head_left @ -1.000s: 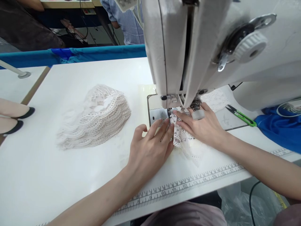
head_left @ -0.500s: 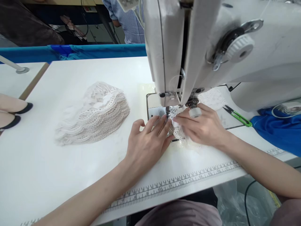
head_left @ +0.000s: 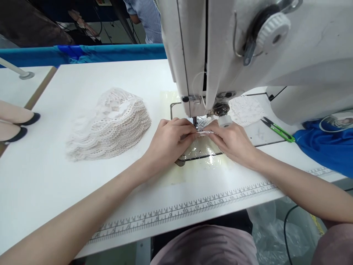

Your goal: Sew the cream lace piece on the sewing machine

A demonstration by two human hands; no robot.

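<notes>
A strip of white lace (head_left: 204,133) runs between my two hands, just in front of the sewing machine's presser foot (head_left: 195,122). My left hand (head_left: 172,141) pinches its left end between thumb and fingers. On the other side, my right hand (head_left: 233,141) is closed on the right part of the lace, its fingertips partly behind the machine's white knob. The sewing machine (head_left: 190,55) stands over the needle area. More white lace (head_left: 245,110) lies flat behind my right hand.
A stack of lace pieces (head_left: 118,129) sits on the white table at left. Green thread snips (head_left: 278,129) and blue cloth (head_left: 325,147) lie at right. A printed ruler (head_left: 184,211) follows the front edge. A person in a striped shirt (head_left: 149,22) is behind the table.
My left hand has gone from lying flat with spread fingers to pinching the lace. The lace edge in front of the foot is lifted and gathered between both hands. The view has shifted slightly.
</notes>
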